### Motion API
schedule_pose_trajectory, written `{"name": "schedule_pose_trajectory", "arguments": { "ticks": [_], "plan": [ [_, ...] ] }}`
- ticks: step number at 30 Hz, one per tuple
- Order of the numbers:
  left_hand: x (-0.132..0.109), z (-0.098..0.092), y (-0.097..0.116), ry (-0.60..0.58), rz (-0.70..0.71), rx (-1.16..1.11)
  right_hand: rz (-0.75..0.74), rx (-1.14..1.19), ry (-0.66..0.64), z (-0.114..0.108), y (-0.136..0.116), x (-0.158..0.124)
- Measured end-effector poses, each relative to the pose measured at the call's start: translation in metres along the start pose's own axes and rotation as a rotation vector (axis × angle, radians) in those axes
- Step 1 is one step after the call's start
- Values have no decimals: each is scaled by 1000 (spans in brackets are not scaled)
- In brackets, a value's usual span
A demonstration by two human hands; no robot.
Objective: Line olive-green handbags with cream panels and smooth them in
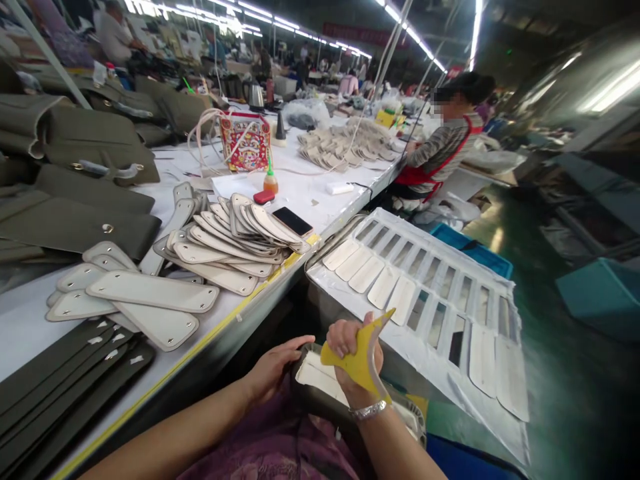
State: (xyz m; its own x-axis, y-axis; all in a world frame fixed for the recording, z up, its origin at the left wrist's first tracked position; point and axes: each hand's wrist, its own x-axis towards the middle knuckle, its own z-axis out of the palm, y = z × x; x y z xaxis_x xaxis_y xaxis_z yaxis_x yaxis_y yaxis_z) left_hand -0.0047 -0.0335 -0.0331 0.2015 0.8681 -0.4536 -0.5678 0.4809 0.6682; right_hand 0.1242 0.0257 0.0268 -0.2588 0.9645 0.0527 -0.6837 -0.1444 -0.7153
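Note:
My right hand (345,343) is closed around a yellow curved sheet (367,357), bent and lifted above my lap. Below it, on my lap, lies a dark olive leather-like piece (320,399) with a whitish strip (317,373) on its inner side. At the left end of that piece, my left hand (275,370) rests with its fingers stretched out along the edge. Part of the lap piece is hidden by my right forearm, which wears a silver bracelet (369,410).
Cream straps with metal studs (235,240) are piled on the table (190,360), near a phone (293,221) and dark olive strips (65,387). To the right stands a white slotted rack (350,300) holding pale pieces. A co-worker (445,143) sits farther along the table.

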Motion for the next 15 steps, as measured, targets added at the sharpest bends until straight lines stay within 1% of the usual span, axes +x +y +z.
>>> {"name": "schedule_pose_trajectory", "arguments": {
  "ticks": [4, 7, 9, 12, 15],
  "plan": [
    [1, 2, 0, -3, 51, 63, 1, 17, 3, 8, 8, -4],
    [4, 2, -1, 18, 80, 121, 8, 27, 15, 12, 16, -1],
    [7, 0, -2, 11, 89, 126, 21, 20, 29, 12, 18, 1],
    [10, -3, -3, -1, 70, 114, 48, 13, 61, 11, 20, 7],
    [14, -4, -2, 15, 31, 113, 116, 35, 88, 7, 22, 16]
  ]
}}
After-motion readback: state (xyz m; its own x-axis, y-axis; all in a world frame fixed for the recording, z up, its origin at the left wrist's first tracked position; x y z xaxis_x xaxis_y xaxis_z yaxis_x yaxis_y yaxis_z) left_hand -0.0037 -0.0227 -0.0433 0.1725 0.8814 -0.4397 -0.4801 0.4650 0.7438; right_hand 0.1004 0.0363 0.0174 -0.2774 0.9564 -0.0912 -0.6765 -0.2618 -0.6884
